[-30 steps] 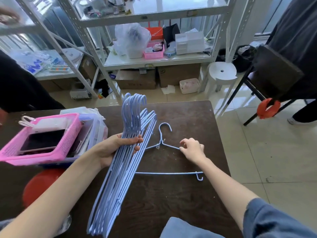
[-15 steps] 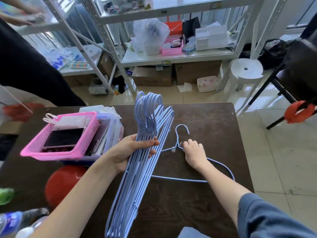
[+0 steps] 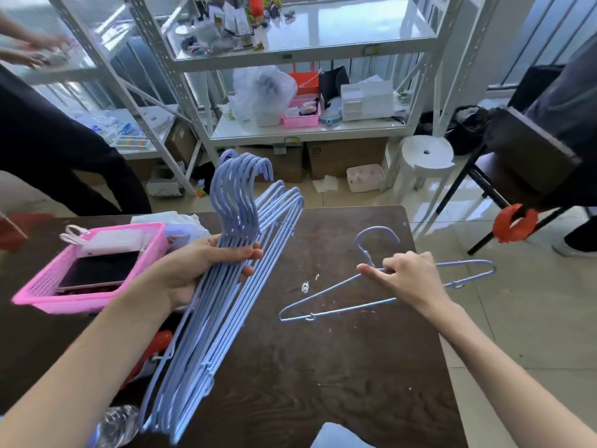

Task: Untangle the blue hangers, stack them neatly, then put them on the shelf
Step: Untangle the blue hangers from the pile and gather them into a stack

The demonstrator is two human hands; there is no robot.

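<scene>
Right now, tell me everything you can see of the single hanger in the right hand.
The single hanger is thin pale-blue coated wire with a curved hook and small notch loops near both ends of its bottom bar. The right hand grips it at the neck below the hook. It tilts, left end low over the dark table, right end past the table edge; contact unclear.

You are looking at a brightly daylit scene, light coming in from behind the white shelving. Glare is washing out the glass shelf top and shining off the floor tiles. Wide-angle distortion is bending the shelf uprights outward near the edges. Hands at the far left are smearing with motion blur.
</scene>
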